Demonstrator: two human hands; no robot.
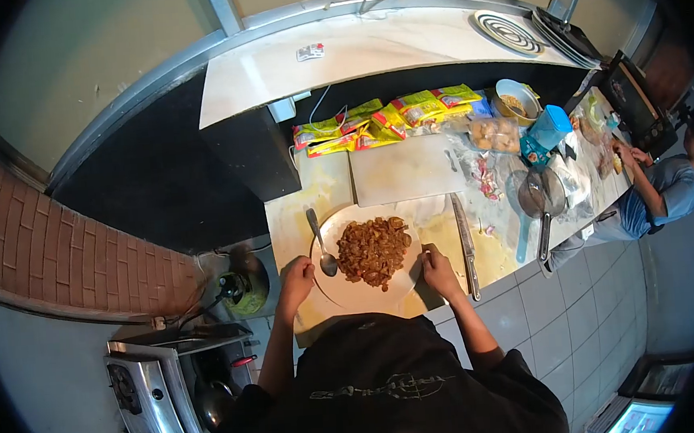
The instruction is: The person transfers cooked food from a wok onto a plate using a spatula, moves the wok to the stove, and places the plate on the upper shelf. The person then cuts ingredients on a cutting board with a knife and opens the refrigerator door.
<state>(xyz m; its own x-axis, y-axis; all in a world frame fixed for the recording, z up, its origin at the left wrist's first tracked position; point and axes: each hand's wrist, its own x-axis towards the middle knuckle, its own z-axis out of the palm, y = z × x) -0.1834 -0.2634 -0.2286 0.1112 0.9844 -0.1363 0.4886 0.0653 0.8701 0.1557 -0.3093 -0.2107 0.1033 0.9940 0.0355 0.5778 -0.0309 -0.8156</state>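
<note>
A large pale plate [344,291] lies on the table in front of me, heaped with brown chopped, saucy food [372,251]. A metal spoon [321,242] rests on its left side, bowl toward me. My left hand [296,278] is closed at the plate's left rim, fingers curled. On the opposite side, my right hand [439,273] is likewise closed at the right rim, its fingertips partly hidden. Just right of that hand lies a long knife [466,244], its handle toward me. Behind the plate sits a white cutting board [404,172].
Yellow packets [389,121] line the back. Rightward are a bowl [517,100], a tub of round items [494,135], a blue-lidded container [550,126], a strainer [542,199] and peelings [485,181]. Another person [659,195] works at the far right. A stove [154,399] stands lower left.
</note>
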